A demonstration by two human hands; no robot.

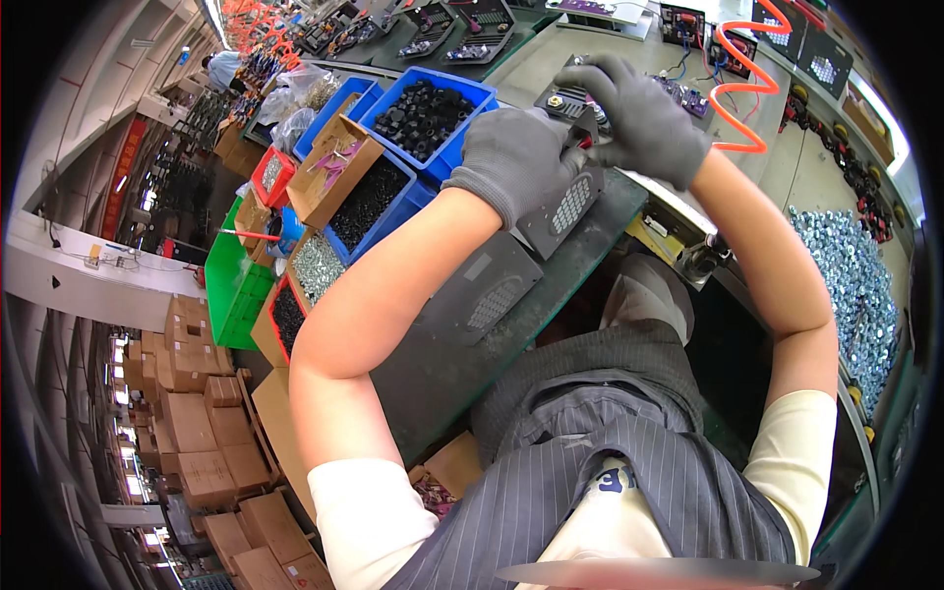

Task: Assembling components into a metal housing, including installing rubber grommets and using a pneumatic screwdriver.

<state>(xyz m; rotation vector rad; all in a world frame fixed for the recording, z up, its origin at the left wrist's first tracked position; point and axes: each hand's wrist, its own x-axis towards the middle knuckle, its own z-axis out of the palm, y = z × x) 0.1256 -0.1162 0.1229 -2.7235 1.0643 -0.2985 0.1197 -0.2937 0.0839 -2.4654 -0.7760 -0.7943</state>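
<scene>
Grey knit gloves cover both my hands. My left hand [516, 162] is closed at the upper corner of a dark metal housing panel [553, 218] with a round perforated grille. What its fingers hold is hidden. My right hand [649, 123] arches just to the right, its fingers apart and curved, the thumb close to a small red part [585, 144] between the hands. Beyond the fingers shows a board with a brass-coloured fitting [556, 101]. A second perforated panel [487, 290] lies nearer me on the dark green bench mat [418, 369].
Left of my hands stand blue bins [482, 93] of black parts, a cardboard box [329, 172] and a green crate [236, 285]. A coiled orange air hose [723, 98] hangs at the right. A heap of shiny metal fasteners [846, 285] lies farther right. Assembled panels [477, 34] line the far bench.
</scene>
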